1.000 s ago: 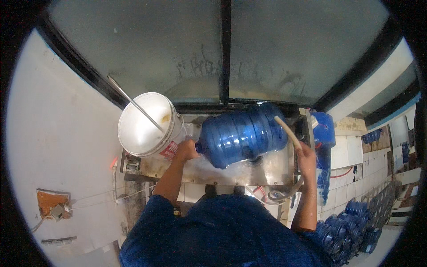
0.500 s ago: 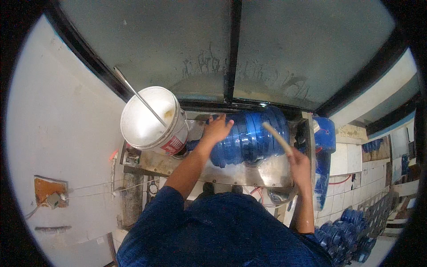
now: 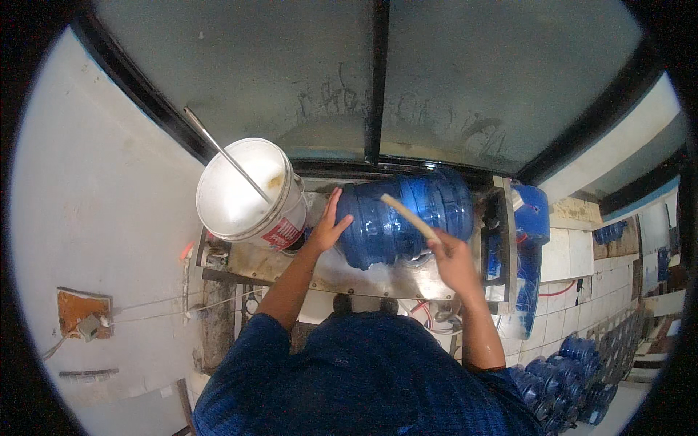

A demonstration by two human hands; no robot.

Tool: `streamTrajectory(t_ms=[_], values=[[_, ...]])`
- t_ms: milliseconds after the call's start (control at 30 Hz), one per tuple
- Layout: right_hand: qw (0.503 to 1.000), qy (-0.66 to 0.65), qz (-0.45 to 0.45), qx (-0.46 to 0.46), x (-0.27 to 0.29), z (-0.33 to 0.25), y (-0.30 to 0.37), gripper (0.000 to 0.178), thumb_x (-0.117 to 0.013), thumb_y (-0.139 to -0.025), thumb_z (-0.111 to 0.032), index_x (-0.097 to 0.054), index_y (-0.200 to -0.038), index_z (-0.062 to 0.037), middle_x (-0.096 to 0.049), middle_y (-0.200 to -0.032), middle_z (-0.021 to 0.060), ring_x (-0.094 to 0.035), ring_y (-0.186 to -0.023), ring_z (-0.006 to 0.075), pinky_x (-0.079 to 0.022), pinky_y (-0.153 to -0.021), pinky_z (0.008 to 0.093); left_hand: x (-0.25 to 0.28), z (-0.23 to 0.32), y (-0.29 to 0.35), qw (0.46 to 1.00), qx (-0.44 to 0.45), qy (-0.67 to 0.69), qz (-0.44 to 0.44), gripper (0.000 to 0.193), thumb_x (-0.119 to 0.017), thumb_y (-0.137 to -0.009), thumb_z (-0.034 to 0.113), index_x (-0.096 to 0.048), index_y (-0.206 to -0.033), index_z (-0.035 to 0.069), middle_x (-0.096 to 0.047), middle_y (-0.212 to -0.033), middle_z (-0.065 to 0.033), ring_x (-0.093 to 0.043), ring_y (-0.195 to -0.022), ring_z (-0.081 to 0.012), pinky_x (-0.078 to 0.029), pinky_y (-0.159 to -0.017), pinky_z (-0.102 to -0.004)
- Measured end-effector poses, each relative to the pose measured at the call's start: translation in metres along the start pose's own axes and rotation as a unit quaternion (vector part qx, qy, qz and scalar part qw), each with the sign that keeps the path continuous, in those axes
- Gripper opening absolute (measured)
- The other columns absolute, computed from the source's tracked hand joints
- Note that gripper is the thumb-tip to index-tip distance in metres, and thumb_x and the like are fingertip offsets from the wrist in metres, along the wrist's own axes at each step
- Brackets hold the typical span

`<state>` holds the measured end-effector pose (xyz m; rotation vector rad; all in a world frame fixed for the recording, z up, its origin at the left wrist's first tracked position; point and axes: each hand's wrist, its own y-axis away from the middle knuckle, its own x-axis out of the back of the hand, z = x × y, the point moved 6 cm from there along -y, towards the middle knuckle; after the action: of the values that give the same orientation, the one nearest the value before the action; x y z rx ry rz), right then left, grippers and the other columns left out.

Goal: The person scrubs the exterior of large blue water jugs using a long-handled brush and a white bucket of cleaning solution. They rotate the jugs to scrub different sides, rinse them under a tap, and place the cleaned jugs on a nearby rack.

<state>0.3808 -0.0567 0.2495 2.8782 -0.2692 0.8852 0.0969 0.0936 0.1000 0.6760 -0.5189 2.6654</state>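
A large blue water jug [image 3: 367, 225] lies on its side on the metal counter. At its left end, my left hand [image 3: 331, 227] rests flat against the plastic with the fingers spread. My right hand [image 3: 454, 260] is closed round one end of a pale yellow stick-like tool [image 3: 409, 216], whose exact kind I cannot make out. The tool slants up and left across the jug; whether it touches the surface is hard to tell. Left of the jug stands a white bucket [image 3: 280, 225] with whitish contents and a long metal handle [image 3: 225, 154] leaning out of it.
The metal counter [image 3: 327, 280] has a raised frame at its right side. Dark-framed glass panes [image 3: 320, 73] rise behind it. A blue container [image 3: 531, 213] stands beyond the right end. Several blue jugs [image 3: 560, 381] are gathered on the floor at the lower right.
My right hand has moved left with the yellow tool, over the jug's middle. My left hand has slid left and down from the jug's top to its left end.
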Motion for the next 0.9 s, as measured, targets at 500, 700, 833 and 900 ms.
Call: streamTrajectory(t_ms=[500, 700, 833, 900], values=[[0.982, 0.099, 0.145, -0.075, 0.111, 0.078, -0.008, 0.038, -0.063, -0.098, -0.021, -0.065, -0.126, 0.0045, -0.072, -0.11, 0.0248, -0.071, -0.103, 0.0316, -0.052, -0.09, 0.0367, 0.016, -0.068, 0.026, 0.92, 0.142, -0.259, -0.258, 0.04, -0.08, -0.067, 0.025, -0.07, -0.096, 0.0, -0.073, -0.089, -0.0226, -0.071, -0.089, -0.0395, -0.056, -0.078, -0.0477], [0.989, 0.082, 0.09, -0.086, 0.082, 0.056, 0.008, 0.035, -0.062, -0.099, -0.024, -0.067, -0.125, -0.0006, -0.071, -0.109, 0.0262, -0.071, -0.103, 0.0331, -0.053, -0.088, 0.0402, 0.017, -0.067, 0.014, 0.93, 0.184, -0.258, -0.187, 0.072, -0.073, -0.071, 0.016, -0.051, -0.14, 0.005, -0.064, -0.123, -0.03, -0.066, -0.109, -0.0438, -0.055, -0.085, -0.0505], [0.996, 0.087, -0.001, -0.019, 0.024, 0.005, 0.026, 0.036, -0.063, -0.1, -0.025, -0.066, -0.128, -0.0037, -0.071, -0.107, 0.0256, -0.072, -0.099, 0.0376, -0.055, -0.083, 0.0425, -0.002, -0.013, -0.01, 0.969, 0.124, 0.179, -0.116, 0.077, -0.065, -0.084, 0.018, -0.035, -0.154, 0.007, -0.038, -0.155, -0.0256, -0.043, -0.139, -0.0436, -0.043, -0.108, -0.049], [0.999, 0.033, -0.037, -0.009, -0.001, -0.017, 0.031, 0.034, -0.063, -0.099, -0.023, -0.066, -0.129, -0.0069, -0.071, -0.105, 0.0263, -0.072, -0.095, 0.0385, -0.055, -0.081, 0.0424, -0.009, 0.004, -0.028, 0.99, 0.054, 0.071, -0.109, 0.072, -0.059, -0.093, 0.022, -0.03, -0.157, 0.007, -0.028, -0.163, -0.0211, -0.029, -0.147, -0.0445, -0.033, -0.118, -0.0477]])
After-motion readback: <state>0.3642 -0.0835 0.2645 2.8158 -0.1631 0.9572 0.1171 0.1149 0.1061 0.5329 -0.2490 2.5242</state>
